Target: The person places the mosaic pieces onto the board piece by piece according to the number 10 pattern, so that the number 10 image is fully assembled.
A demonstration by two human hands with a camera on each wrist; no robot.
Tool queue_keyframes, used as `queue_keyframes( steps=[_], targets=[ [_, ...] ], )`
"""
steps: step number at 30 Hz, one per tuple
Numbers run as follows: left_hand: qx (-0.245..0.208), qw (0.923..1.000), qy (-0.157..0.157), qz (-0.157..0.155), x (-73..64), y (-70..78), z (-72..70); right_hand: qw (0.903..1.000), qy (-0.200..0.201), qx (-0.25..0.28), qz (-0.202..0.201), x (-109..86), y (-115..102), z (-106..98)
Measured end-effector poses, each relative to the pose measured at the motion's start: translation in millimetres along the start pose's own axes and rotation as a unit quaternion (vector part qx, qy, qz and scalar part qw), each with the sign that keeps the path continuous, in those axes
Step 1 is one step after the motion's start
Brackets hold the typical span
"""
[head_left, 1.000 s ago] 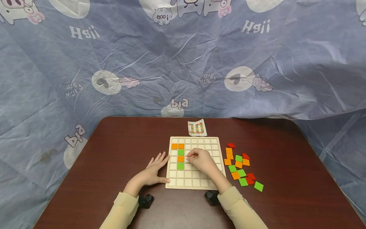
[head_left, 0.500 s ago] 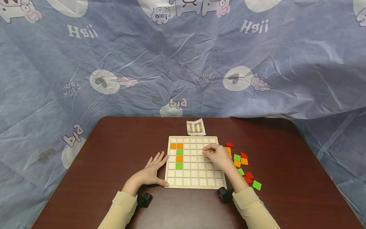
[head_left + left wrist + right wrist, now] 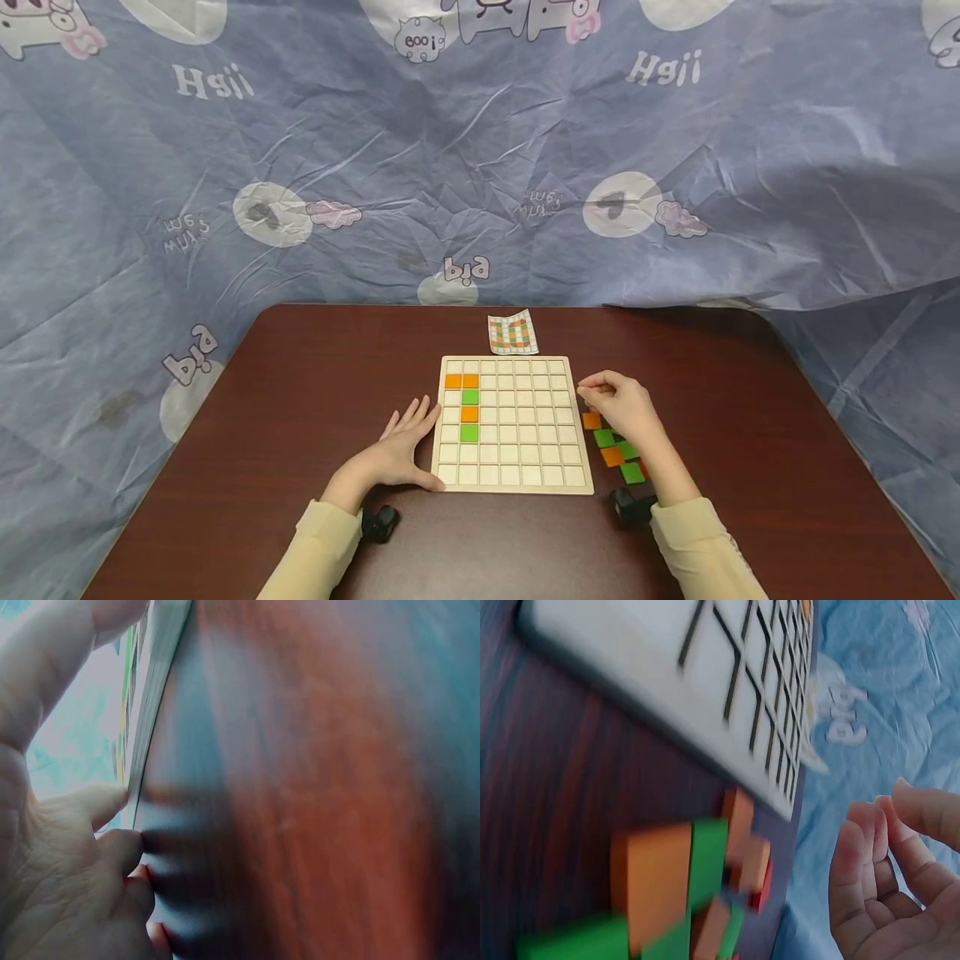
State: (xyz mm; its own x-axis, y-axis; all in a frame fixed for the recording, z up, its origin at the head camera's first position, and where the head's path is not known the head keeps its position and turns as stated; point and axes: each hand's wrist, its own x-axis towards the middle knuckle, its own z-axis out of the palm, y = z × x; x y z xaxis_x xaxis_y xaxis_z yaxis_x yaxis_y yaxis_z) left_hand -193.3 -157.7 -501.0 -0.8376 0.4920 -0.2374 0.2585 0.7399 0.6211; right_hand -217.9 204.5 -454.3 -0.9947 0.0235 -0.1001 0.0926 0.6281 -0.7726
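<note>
My left hand lies spread at the left edge of the wooden grid board, its thumb at the near left corner and its fingertips by the side. The left wrist view shows the fingers along the board's edge. On the board sit three orange tiles and two green tiles. My right hand hovers just beyond the board's right edge, over the loose tiles, thumb and forefinger pinched together. In the right wrist view the fingertips meet; the thin red piece between them is hidden.
Loose orange, green and red tiles lie right of the board, partly covered by the right hand and forearm. A small pattern card lies behind the board. A blue printed cloth hangs behind the brown table.
My right hand has moved right, from over the board's middle to above the loose tiles, fingers still pinched. The left hand stays at the board's edge; the tiles on the board are unchanged.
</note>
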Motion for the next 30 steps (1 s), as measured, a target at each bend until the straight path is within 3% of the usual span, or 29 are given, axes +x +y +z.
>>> queue_keyframes(
  steps=[7,13,22,30],
  targets=[
    [0.002,1.0000,0.009,-0.003,-0.6,0.5,1.6,0.9988,0.021,-0.034,0.028,-1.5,26,-32],
    [0.004,0.9999,0.011,-0.004,0.6,0.0,2.5,0.9973,0.023,-0.050,0.048,0.6,51,-47],
    [0.005,1.0000,0.008,-0.002,0.8,-0.6,3.4,0.9959,0.010,-0.058,0.069,5.9,67,-44],
    [0.003,1.0000,0.006,-0.005,-0.3,0.2,1.2,0.9956,0.003,-0.091,0.024,6.8,63,-39]
  ],
)
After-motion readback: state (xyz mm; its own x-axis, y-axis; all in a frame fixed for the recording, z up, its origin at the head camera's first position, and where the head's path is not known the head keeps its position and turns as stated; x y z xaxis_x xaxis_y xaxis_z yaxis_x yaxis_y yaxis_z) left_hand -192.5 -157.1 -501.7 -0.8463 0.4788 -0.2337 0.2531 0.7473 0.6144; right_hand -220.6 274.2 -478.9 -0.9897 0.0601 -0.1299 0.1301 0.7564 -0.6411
